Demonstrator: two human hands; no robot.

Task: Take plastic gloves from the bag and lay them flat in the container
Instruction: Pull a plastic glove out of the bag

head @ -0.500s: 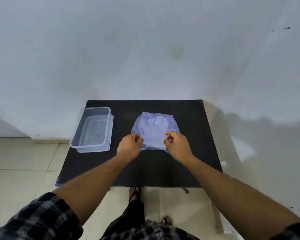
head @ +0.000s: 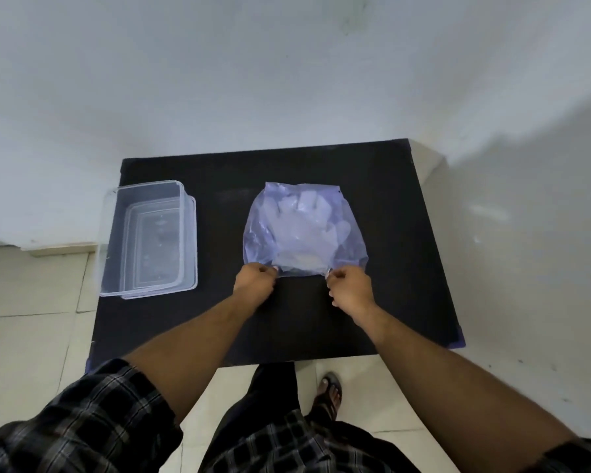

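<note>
A plain room: bare white wall (head: 287,63), tiled floor (head: 31,319), small black table (head: 372,186).

Soft, dim, even daylight, broad shadow on the wall (head: 543,138) at right, wide-angle bending at edges.

Pale violet bag (head: 304,230), clear container (head: 149,238), black table (head: 372,302), dark plaid sleeve (head: 82,425)

Pale violet see-through plastic bag (head: 304,230): no print I could read.
Clear rectangular plastic container (head: 149,238): faint moulded marks on its base, too small to make out.
</note>
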